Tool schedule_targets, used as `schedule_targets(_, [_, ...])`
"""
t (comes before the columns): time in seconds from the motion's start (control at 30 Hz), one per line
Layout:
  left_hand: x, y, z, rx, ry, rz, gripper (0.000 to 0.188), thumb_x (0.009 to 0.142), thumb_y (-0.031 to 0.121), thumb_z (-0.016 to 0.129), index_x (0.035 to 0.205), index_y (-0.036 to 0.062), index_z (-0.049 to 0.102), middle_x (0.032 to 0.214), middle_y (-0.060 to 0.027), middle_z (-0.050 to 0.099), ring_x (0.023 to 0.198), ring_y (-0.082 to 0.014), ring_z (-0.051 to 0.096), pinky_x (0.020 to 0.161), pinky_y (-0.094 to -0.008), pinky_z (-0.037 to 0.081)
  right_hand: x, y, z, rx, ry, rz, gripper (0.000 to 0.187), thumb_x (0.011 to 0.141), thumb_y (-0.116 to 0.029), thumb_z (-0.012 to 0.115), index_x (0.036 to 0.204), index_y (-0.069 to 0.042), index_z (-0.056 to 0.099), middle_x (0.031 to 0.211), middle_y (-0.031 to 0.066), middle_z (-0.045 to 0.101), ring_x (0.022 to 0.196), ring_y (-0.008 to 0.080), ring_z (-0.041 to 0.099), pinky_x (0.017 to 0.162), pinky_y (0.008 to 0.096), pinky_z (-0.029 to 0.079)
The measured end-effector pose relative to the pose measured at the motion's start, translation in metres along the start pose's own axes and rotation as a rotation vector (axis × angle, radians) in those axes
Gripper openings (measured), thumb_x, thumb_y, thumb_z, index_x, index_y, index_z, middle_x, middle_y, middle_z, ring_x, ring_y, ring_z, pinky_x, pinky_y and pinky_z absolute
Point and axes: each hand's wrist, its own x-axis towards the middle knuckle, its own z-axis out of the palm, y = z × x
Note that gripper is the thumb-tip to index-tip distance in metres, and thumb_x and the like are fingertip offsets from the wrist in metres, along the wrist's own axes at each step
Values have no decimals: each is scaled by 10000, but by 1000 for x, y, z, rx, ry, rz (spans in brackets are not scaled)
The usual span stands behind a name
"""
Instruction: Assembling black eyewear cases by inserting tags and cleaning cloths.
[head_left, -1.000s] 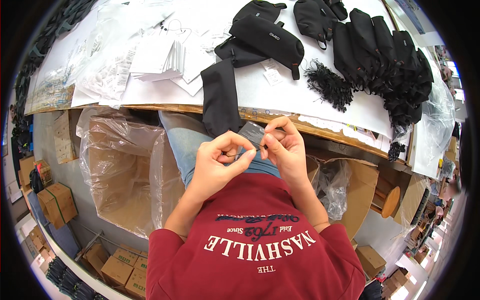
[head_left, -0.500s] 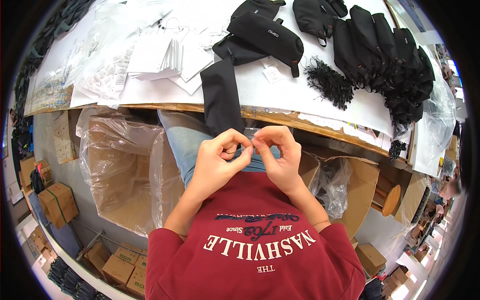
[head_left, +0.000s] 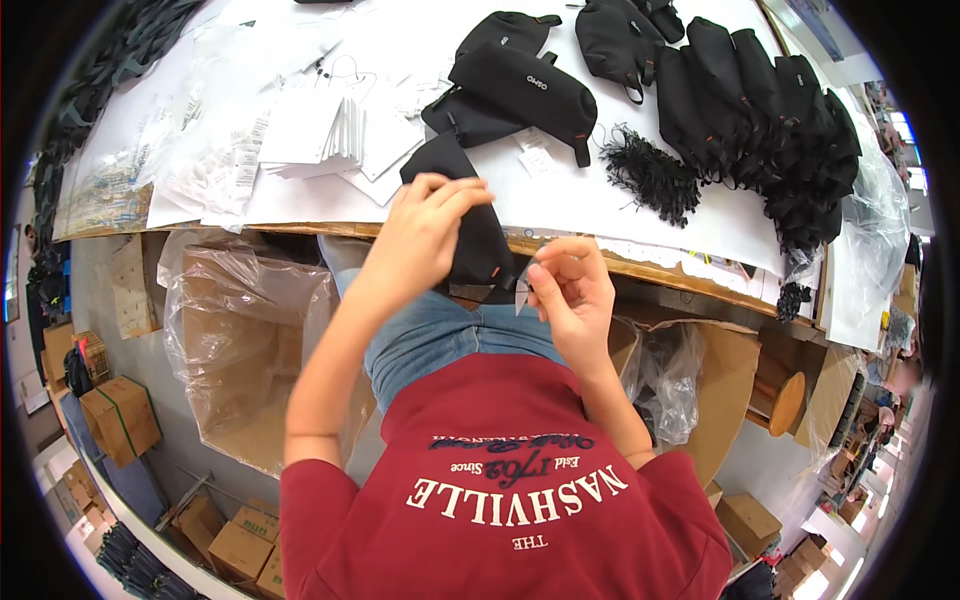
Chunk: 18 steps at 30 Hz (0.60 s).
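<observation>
Since the earlier frames, the left hand [head_left: 425, 240] had parted from the right hand [head_left: 573, 290] and gone up over the black pouch [head_left: 478, 245], whose lower end had shifted to the right. That pouch lay with its upper part on the bench [head_left: 560, 212] and its lower part hanging past the front edge, above the person's jeans [head_left: 460, 335]. A small orange tab showed near its bottom corner. The left hand's fingers were bent across the pouch, their tips blurred and the thumb hidden, so I could not tell whether they gripped it. The right hand stood narrow, thumb and forefinger almost together, pinching what seemed to be a thin, greyish tag [head_left: 523, 288], seen nearly edge-on just beside the pouch's lower end.

Farther back on the bench, other black pouches [head_left: 525, 85] lay overlapping, with a fanned stack of white cards [head_left: 325, 135] to their left. A heap of black cords [head_left: 650, 175] sat to the right, near a row of black pouches [head_left: 720, 90]. Below the bench, clear plastic [head_left: 245, 360] covered a cardboard box.
</observation>
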Motion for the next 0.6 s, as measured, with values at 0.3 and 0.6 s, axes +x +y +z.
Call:
schedule_targets(0.3, [29, -32, -11, 398, -194, 196, 282, 692, 66, 688, 959, 112, 611, 1050, -26, 551, 1067, -243, 477, 930, -375, 347, 0, -3, -33, -202, -226, -28, 199, 857, -47, 627, 1051, -42, 584, 666, -9, 566, 560, 51, 483, 542, 197, 374])
schedule_targets(0.6, [-3, 12, -17, 320, 40, 493, 157, 657, 80, 614, 813, 84, 606, 972, 0, 643, 910, -180, 584, 820, -326, 427, 36, -3, -32, -705, -150, -249, 203, 831, -175, 662, 1002, -66, 648, 793, 61, 631, 657, 185, 601, 625, 281, 470])
